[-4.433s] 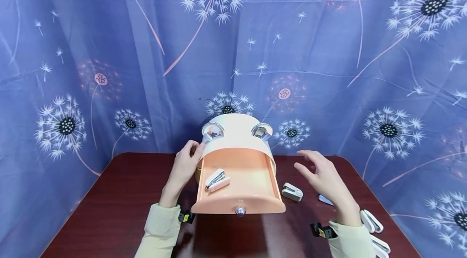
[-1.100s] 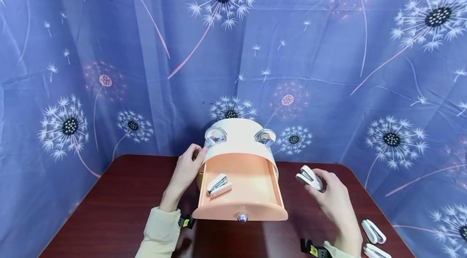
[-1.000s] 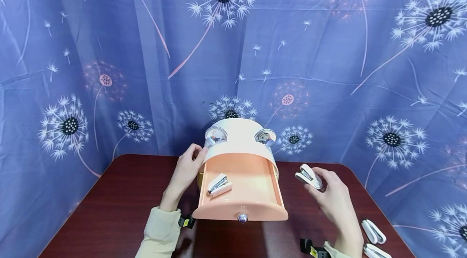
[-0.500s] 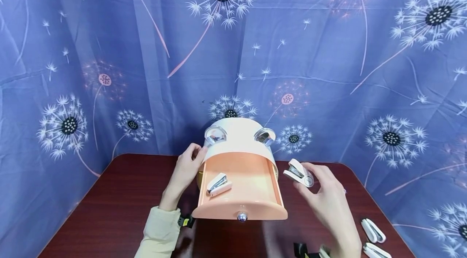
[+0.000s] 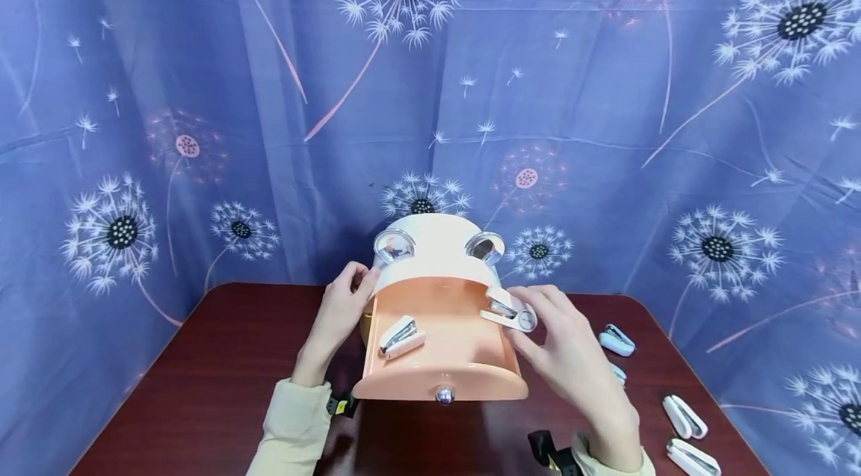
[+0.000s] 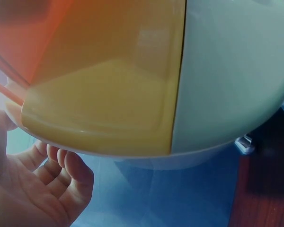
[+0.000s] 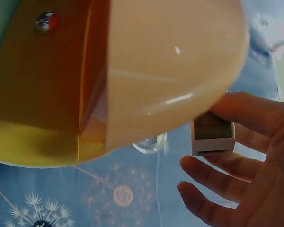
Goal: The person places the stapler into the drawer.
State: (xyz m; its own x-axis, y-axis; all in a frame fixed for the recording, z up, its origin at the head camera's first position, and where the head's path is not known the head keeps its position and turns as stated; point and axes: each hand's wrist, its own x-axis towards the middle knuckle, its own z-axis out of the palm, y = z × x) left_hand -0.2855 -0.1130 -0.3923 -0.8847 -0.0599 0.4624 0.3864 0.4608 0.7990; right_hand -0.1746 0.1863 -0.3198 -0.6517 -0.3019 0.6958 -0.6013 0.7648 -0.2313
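A white desktop drawer cabinet (image 5: 433, 233) with two shiny round eye-like domes stands at the back of the table. Its peach drawer (image 5: 464, 386) is pulled out, and a white-pink mini stapler (image 5: 401, 337) lies inside on the left. My right hand (image 5: 561, 341) pinches another white mini stapler (image 5: 509, 311) between thumb and fingers above the drawer's right side. In the right wrist view that stapler (image 7: 213, 135) is partly hidden by the drawer front. My left hand (image 5: 339, 308) rests its fingertips against the cabinet's left side, fingers bent loosely.
Two light blue mini staplers (image 5: 616, 340) lie right of my right hand, one partly hidden by it. Two white ones (image 5: 684, 416) sit near the table's right edge. A yellow drawer (image 6: 104, 94) and pale green drawer (image 6: 227, 75) are below. A patterned blue curtain (image 5: 572, 87) hangs behind.
My right hand was empty 4.4 seconds ago; since then it has picked up the stapler beside the drawer and carried it left over the drawer. My left hand stays at the cabinet.
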